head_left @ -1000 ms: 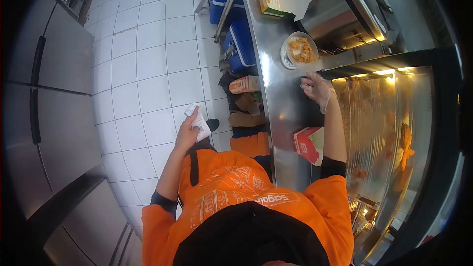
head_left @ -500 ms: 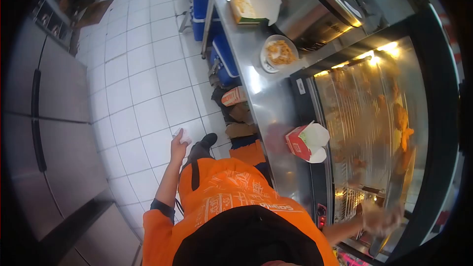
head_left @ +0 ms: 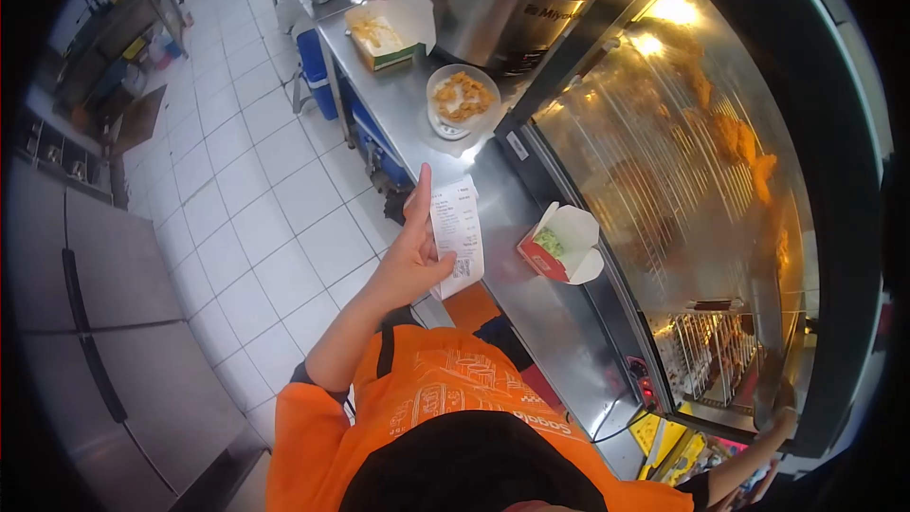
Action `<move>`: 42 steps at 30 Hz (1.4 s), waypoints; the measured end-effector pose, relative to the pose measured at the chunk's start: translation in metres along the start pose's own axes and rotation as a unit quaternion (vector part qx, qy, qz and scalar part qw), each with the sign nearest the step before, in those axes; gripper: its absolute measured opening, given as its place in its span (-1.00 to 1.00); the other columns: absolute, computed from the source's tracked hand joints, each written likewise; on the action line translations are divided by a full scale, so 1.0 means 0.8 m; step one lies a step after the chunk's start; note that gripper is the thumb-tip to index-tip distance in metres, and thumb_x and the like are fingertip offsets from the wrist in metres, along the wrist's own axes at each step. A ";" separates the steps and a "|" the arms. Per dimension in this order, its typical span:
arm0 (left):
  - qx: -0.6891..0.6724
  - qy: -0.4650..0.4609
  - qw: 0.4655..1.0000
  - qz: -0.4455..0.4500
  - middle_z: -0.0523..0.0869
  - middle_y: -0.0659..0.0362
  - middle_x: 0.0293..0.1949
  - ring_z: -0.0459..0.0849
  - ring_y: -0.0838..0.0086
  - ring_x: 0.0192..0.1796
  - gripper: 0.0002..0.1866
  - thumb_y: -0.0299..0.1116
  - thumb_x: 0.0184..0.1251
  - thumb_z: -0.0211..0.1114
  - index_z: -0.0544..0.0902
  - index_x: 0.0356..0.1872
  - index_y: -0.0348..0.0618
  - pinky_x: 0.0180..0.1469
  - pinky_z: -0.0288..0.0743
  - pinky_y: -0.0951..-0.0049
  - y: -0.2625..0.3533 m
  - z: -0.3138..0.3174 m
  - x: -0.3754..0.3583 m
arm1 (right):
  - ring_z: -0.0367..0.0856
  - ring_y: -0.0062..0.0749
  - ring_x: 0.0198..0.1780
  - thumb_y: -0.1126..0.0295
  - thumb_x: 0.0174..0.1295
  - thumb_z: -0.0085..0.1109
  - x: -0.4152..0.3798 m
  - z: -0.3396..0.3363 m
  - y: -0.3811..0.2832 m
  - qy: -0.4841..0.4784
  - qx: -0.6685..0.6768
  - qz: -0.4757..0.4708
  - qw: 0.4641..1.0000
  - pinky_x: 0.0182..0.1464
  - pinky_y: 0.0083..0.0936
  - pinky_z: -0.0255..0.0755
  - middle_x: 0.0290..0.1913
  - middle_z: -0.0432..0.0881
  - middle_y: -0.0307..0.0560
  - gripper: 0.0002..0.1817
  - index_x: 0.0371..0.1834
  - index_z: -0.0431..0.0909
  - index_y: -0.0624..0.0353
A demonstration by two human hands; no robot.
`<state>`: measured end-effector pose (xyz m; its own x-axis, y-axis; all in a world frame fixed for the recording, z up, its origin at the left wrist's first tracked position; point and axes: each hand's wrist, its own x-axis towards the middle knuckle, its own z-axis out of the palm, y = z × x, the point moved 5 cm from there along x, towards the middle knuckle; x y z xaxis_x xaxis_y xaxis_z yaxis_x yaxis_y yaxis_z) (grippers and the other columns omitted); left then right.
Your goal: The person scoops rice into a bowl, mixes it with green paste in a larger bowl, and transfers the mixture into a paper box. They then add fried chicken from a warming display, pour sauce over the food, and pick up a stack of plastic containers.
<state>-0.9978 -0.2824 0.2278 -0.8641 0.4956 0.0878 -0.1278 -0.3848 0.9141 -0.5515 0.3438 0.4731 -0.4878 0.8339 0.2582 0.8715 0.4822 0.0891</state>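
Observation:
My left hand (head_left: 414,254) is raised in front of me, closed on a printed paper receipt (head_left: 461,224) with the thumb across its lower part. Just right of the receipt, a red and white paper food box (head_left: 561,245) stands with its flaps open on the steel counter, and shredded green vegetable shows inside. My right hand (head_left: 783,413) reaches to the lower right edge of the lit glass food warmer (head_left: 664,180), touching its frame; its fingers are small and partly hidden. Pieces of fried food (head_left: 737,139) lie behind the glass.
Along the steel counter (head_left: 540,327) stand a bowl of fried pieces (head_left: 462,100) on a scale, an open carton (head_left: 377,36) and a large steel cooker (head_left: 512,5). Blue coolers (head_left: 318,71) sit below. Steel cabinets (head_left: 123,294) line the left, across a tiled floor.
My left hand has risen from low at my side to above the counter edge, bringing the receipt into view. My right hand has moved down to the warmer's edge. The view has shifted.

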 end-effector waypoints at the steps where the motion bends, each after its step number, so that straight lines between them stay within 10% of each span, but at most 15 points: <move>1: 0.002 -0.005 1.000 0.003 0.24 0.08 0.34 0.31 0.54 0.25 0.03 -0.79 0.09 -0.03 -0.45 0.44 0.14 0.08 0.27 0.66 0.005 0.008 0.000 | 0.54 0.03 0.06 0.14 0.30 -0.15 -0.002 0.000 -0.001 -0.002 0.001 0.000 1.000 0.12 -0.25 0.39 -0.01 0.57 0.17 -0.51 0.10 0.45 0.32; 19: -0.033 -0.064 0.996 -0.048 0.16 0.09 0.36 0.31 0.57 0.22 0.05 -0.78 0.08 0.00 -0.44 0.44 0.20 0.06 0.28 0.67 -0.026 0.036 -0.007 | 0.53 0.02 0.06 0.23 0.30 -0.16 -0.031 -0.016 -0.013 0.000 -0.020 0.023 1.000 0.14 -0.28 0.37 0.01 0.57 0.10 -0.55 0.12 0.45 0.28; 21: -0.007 -0.044 0.997 -0.067 0.11 0.09 0.39 0.26 0.55 0.27 0.05 -0.80 0.06 -0.01 -0.41 0.45 0.18 0.10 0.25 0.65 -0.034 0.025 -0.012 | 0.56 -0.17 -0.02 0.39 0.30 -0.06 -0.067 -0.033 -0.011 0.231 -0.005 -0.210 0.950 0.02 -0.46 0.43 -0.02 0.58 0.07 -0.70 0.00 0.56 0.24; 23: 0.006 -0.028 0.997 -0.076 0.11 0.09 0.40 0.26 0.55 0.27 0.04 -0.80 0.07 -0.02 -0.41 0.45 0.17 0.10 0.25 0.66 -0.038 0.009 -0.020 | 0.55 -0.08 0.03 0.52 0.31 -0.10 -0.144 -0.041 -0.127 0.403 -0.202 -0.123 0.884 0.11 -0.31 0.43 -0.01 0.58 0.09 -0.74 -0.04 0.54 0.30; 25: 0.015 -0.006 0.997 -0.080 0.10 0.09 0.41 0.25 0.56 0.28 0.04 -0.81 0.07 -0.02 -0.40 0.45 0.16 0.10 0.25 0.66 -0.043 -0.008 -0.024 | 0.55 -0.16 0.05 0.59 0.23 0.00 -0.192 -0.021 -0.228 0.532 0.030 -0.198 0.823 0.10 -0.29 0.47 -0.02 0.57 0.13 -0.79 -0.11 0.55 0.31; 28: 0.019 0.007 0.998 -0.053 0.08 0.08 0.42 0.29 0.54 0.26 0.02 -0.81 0.08 -0.04 -0.40 0.45 0.15 0.08 0.28 0.66 -0.036 -0.030 -0.031 | 0.50 -0.10 0.08 0.52 0.10 0.10 -0.210 0.039 -0.454 0.383 0.456 -0.288 0.750 0.06 -0.30 0.45 -0.02 0.57 0.09 -0.74 -0.11 0.56 0.27; 29: 0.019 0.022 0.998 -0.056 0.12 0.06 0.40 0.34 0.54 0.22 0.01 -0.81 0.08 -0.05 -0.39 0.45 0.15 0.05 0.31 0.67 -0.032 -0.037 -0.033 | 0.48 -0.08 0.11 0.43 0.06 0.14 -0.206 0.058 -0.538 0.178 0.586 -0.329 0.719 0.09 -0.30 0.40 0.00 0.56 0.07 -0.75 -0.17 0.60 0.21; 32: 0.017 0.064 0.996 -0.063 0.20 0.03 0.36 0.45 0.53 0.13 0.00 -0.81 0.09 -0.06 -0.38 0.46 0.14 -0.01 0.35 0.68 -0.007 -0.059 -0.048 | 0.51 -0.14 0.09 0.67 -0.09 0.10 -0.217 0.066 -0.758 -0.079 0.519 -0.477 0.705 0.13 -0.41 0.35 0.02 0.54 -0.03 -0.74 -0.28 0.60 0.26; 37: 0.013 0.169 0.985 -0.019 0.29 -0.02 0.30 0.52 0.51 0.08 -0.02 -0.82 0.09 -0.09 -0.35 0.46 0.10 -0.02 0.43 0.63 -0.001 -0.113 -0.087 | 0.44 -0.02 0.17 0.68 -0.14 -0.04 -0.175 0.205 -0.969 -0.039 0.468 -0.570 0.674 0.19 -0.36 0.31 0.10 0.44 0.15 -0.59 -0.20 0.61 0.08; 42: -0.037 0.257 0.966 -0.022 0.21 -0.02 0.35 0.39 0.42 0.21 -0.01 -0.87 0.00 -0.09 -0.29 0.47 0.01 0.09 0.37 0.56 -0.016 -0.162 -0.140 | 0.43 -0.05 0.21 0.67 -0.17 0.01 -0.187 0.234 -0.990 0.043 0.397 -0.610 0.684 0.06 -0.45 0.43 0.10 0.44 0.24 -0.53 -0.13 0.59 0.03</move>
<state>-0.9622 -0.4338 0.1548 -0.9821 0.0682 -0.1755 -0.1876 -0.4354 0.8805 -1.1782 -0.1125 0.1835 -0.7930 -0.3224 0.5170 -0.5013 0.8275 -0.2529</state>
